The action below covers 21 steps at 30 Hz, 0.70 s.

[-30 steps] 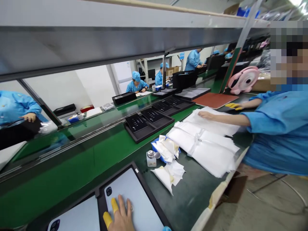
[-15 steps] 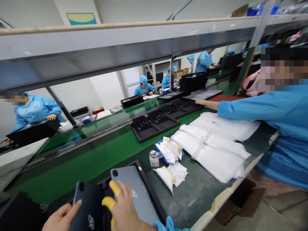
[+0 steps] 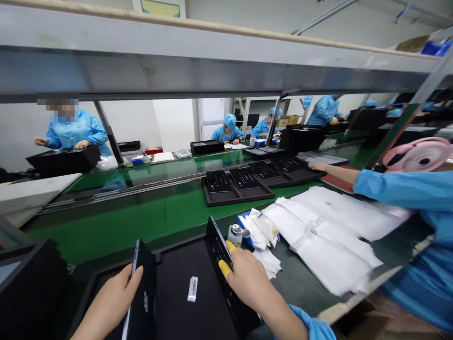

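Observation:
My left hand (image 3: 115, 297) grips a dark tablet (image 3: 146, 295) by its edge, thumb along the side; the tablet stands on edge with its logo back partly seen. My right hand (image 3: 247, 278), with yellow finger cots on it, holds a second tablet (image 3: 217, 255), also tilted up on edge. Between them lies a black foam tray (image 3: 177, 264), its near part cut off by the frame. A small white label strip (image 3: 192, 289) lies in the tray's right compartment.
Black trays with dark-screened tablets (image 3: 244, 178) lie on the green belt (image 3: 116, 212). White sleeves (image 3: 329, 245), a dispenser bottle (image 3: 234, 235) and wipes in a blue box (image 3: 260, 226) are right. A stack of black trays (image 3: 31, 288) stands left. A co-worker's arm (image 3: 382, 184) reaches in.
Both tablets have gone from lying back-up in the tray to standing on edge. The tray floor and its label now show. The view has turned left and levelled.

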Each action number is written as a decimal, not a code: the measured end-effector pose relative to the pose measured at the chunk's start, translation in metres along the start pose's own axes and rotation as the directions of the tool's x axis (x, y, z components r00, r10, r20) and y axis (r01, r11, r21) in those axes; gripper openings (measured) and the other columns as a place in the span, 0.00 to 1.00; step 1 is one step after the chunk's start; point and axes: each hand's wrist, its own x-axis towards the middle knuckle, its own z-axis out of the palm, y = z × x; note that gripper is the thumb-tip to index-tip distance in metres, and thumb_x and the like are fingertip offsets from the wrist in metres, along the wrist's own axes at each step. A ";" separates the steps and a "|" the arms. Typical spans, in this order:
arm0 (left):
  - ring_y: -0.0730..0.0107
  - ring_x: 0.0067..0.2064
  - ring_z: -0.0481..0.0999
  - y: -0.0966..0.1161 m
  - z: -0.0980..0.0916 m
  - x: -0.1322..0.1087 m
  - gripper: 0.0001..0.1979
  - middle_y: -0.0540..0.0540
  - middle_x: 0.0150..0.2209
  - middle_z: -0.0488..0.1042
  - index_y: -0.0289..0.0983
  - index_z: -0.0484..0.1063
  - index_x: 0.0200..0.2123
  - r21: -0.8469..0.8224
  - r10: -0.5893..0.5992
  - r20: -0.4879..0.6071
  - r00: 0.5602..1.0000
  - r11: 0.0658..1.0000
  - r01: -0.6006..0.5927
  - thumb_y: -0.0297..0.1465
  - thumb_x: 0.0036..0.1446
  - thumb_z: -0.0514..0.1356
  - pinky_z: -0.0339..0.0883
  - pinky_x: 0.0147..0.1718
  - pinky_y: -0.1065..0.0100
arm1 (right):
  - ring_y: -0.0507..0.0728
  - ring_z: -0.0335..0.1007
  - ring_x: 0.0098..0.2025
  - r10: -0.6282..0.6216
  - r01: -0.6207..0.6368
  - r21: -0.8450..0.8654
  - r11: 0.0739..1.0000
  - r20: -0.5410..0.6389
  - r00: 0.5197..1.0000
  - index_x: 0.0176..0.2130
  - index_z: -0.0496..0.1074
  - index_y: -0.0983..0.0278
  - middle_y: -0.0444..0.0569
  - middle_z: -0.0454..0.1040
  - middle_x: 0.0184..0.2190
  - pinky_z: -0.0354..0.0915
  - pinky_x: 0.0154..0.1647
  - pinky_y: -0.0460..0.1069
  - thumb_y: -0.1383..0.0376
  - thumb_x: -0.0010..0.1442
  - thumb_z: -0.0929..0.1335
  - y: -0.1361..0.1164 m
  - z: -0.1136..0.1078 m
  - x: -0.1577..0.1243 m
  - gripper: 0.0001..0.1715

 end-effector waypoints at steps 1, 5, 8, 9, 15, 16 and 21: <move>0.55 0.61 0.64 -0.010 0.003 0.002 0.33 0.40 0.51 0.72 0.42 0.63 0.49 -0.048 0.021 -0.006 1.000 0.999 -0.022 0.58 0.59 0.37 0.51 0.60 0.59 | 0.68 0.73 0.48 0.016 -0.015 -0.018 1.000 0.033 0.999 0.52 0.72 0.70 0.59 0.77 0.44 0.67 0.47 0.57 0.66 0.67 0.63 -0.001 -0.002 0.000 0.17; 0.57 0.55 0.69 -0.041 0.006 0.005 0.34 0.42 0.48 0.73 0.42 0.62 0.49 -0.185 0.055 -0.047 0.997 0.981 -0.063 0.62 0.56 0.39 0.55 0.58 0.62 | 0.65 0.76 0.44 0.012 -0.011 -0.056 0.998 0.028 1.000 0.42 0.74 0.67 0.56 0.79 0.41 0.65 0.40 0.52 0.72 0.64 0.62 -0.009 -0.009 0.003 0.12; 0.57 0.52 0.71 -0.038 -0.005 -0.001 0.31 0.45 0.45 0.74 0.45 0.62 0.47 -0.154 0.044 -0.103 0.994 0.986 -0.060 0.61 0.58 0.38 0.56 0.56 0.62 | 0.64 0.77 0.43 -0.031 0.029 -0.037 0.999 -0.032 0.999 0.40 0.74 0.66 0.54 0.79 0.39 0.63 0.37 0.51 0.72 0.62 0.63 -0.024 -0.010 0.005 0.10; 0.57 0.52 0.71 -0.031 -0.011 -0.004 0.30 0.45 0.44 0.75 0.45 0.62 0.46 -0.109 0.041 -0.127 0.991 0.992 -0.055 0.59 0.59 0.37 0.56 0.56 0.61 | 0.64 0.77 0.43 -0.042 0.041 -0.027 0.999 -0.052 0.998 0.40 0.74 0.66 0.53 0.80 0.39 0.63 0.37 0.51 0.72 0.62 0.64 -0.031 -0.010 0.007 0.10; 0.45 0.47 0.74 0.018 -0.027 0.007 0.25 0.37 0.41 0.76 0.41 0.61 0.40 0.090 0.052 -0.215 0.975 0.995 -0.034 0.49 0.63 0.32 0.60 0.46 0.53 | 0.64 0.78 0.41 -0.059 0.060 0.004 0.998 -0.101 0.993 0.41 0.76 0.67 0.55 0.80 0.38 0.64 0.37 0.51 0.73 0.62 0.63 -0.083 0.007 0.027 0.13; 0.43 0.46 0.74 0.022 -0.027 0.013 0.25 0.36 0.40 0.76 0.41 0.61 0.39 0.100 0.056 -0.218 0.974 0.994 -0.035 0.48 0.63 0.32 0.61 0.45 0.52 | 0.65 0.78 0.41 -0.065 0.066 0.009 0.998 -0.099 0.993 0.42 0.76 0.68 0.55 0.80 0.38 0.65 0.37 0.51 0.73 0.62 0.62 -0.090 0.012 0.030 0.14; 0.51 0.44 0.76 0.026 -0.026 0.033 0.26 0.37 0.41 0.77 0.38 0.67 0.43 0.090 0.070 -0.201 0.977 0.995 -0.053 0.46 0.64 0.36 0.64 0.43 0.55 | 0.66 0.75 0.44 -0.136 0.137 -0.003 0.991 -0.119 0.983 0.46 0.74 0.68 0.56 0.78 0.41 0.67 0.43 0.54 0.69 0.64 0.63 -0.103 0.027 0.039 0.14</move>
